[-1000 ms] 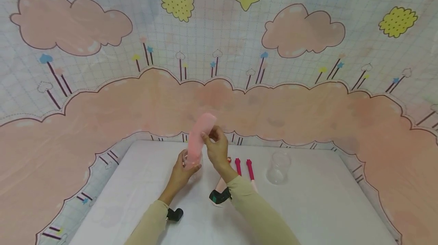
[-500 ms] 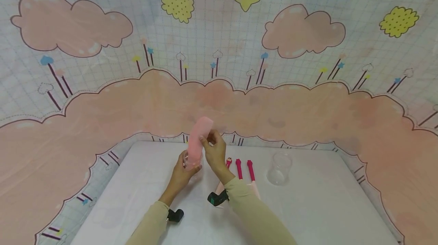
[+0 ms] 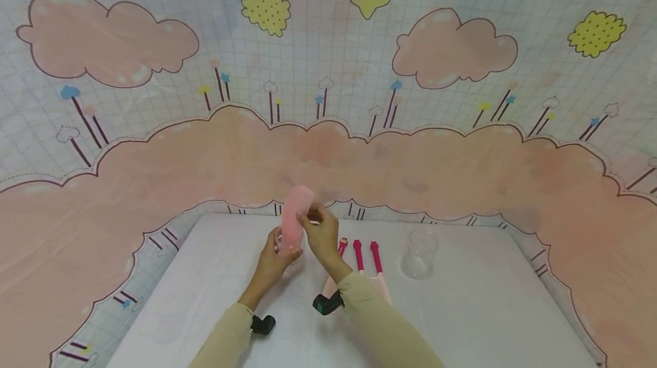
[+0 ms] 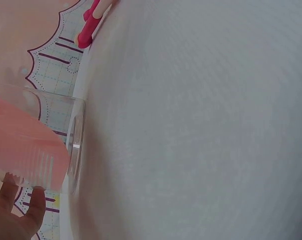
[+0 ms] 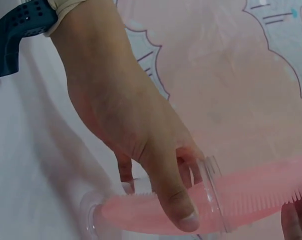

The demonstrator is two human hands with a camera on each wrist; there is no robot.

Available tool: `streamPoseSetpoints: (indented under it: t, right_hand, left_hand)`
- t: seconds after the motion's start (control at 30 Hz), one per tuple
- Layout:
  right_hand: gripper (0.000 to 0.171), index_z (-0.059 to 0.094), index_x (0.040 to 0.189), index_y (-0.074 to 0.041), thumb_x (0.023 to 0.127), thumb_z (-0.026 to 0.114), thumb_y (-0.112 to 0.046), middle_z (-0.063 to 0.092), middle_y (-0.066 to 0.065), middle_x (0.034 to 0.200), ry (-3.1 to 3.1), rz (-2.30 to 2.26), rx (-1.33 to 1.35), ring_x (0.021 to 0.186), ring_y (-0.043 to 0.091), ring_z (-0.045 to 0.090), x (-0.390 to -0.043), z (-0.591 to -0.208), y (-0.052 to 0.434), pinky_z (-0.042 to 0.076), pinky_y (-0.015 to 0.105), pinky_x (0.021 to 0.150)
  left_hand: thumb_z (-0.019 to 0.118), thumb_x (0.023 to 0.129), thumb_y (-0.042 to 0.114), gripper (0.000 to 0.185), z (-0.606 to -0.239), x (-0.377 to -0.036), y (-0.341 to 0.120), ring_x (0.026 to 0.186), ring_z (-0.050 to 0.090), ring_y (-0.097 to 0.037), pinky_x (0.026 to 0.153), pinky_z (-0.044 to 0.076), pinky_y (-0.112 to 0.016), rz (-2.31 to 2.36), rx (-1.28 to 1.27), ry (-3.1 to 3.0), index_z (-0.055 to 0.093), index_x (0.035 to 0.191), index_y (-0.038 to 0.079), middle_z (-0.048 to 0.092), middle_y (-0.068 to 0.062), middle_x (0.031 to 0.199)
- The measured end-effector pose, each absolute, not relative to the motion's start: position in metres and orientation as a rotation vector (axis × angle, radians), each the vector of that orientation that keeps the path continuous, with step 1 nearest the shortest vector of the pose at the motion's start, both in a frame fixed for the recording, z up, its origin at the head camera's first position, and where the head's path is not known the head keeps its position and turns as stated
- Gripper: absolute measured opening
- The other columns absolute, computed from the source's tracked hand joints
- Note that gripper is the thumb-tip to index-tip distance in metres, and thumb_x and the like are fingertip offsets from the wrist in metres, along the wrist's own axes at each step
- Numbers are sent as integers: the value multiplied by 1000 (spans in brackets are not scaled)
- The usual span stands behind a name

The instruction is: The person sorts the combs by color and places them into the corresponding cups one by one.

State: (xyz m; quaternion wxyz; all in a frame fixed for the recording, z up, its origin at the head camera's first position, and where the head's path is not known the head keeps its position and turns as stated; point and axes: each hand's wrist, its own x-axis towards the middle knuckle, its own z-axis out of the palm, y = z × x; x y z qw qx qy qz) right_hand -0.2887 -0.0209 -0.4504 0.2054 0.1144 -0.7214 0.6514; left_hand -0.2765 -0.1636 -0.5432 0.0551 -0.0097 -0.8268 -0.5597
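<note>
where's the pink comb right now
In the head view the pink comb stands near the table's middle, its lower end inside the clear cup gripped by the left hand, its upper part pinched by the right hand.

White desk w/ a plain top, backdrop cloth hanging behind and around it: big pink clouds, yellow star, yellow dotted blobs, little flag-like sticks on a pale grid print. Right of center there's a 2nd clear cup, standing upright on its own, well apart from everything else. Three pens w/ dark pink caps lie side by side btw the middle and that cup, caps pointing to the far edge; the near ends are paler pink. In the left wrist view one pink cap shows at the desk's edge, next to the grid-print cloth.
</note>
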Motion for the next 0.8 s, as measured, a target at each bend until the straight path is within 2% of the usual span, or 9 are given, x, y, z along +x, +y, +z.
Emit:
streamPoseSetpoints:
  t: [0.33,0.57,0.8]
  right_hand:
    - [18,72,99,-6,86,75,-19,74,11,94,-2060,1805,285,87,21,69,-292,-468,-17,57,21,72]
    - [14,73,94,-7,86,76,-17,75,10,91,-2091,1793,287,84,19,69,-289,-475,-17,56,21,70]
    - [10,73,92,-7,85,76,-13,74,9,88,-2141,1793,244,81,13,68,-289,-483,-20,56,20,69]
  left_hand:
    - [78,82,41,92,-545,-276,-164,142,36,-39,113,34,-61,-1690,-50,-2498,24,151,15,34,-18,156]
    - [78,82,40,92,-545,-276,-164,143,34,-41,112,36,-61,-1714,-46,-2493,23,152,15,31,-18,158]
    - [77,83,37,90,-545,-275,-163,140,39,-40,108,42,-59,-1709,-40,-2482,24,152,15,32,-19,157]
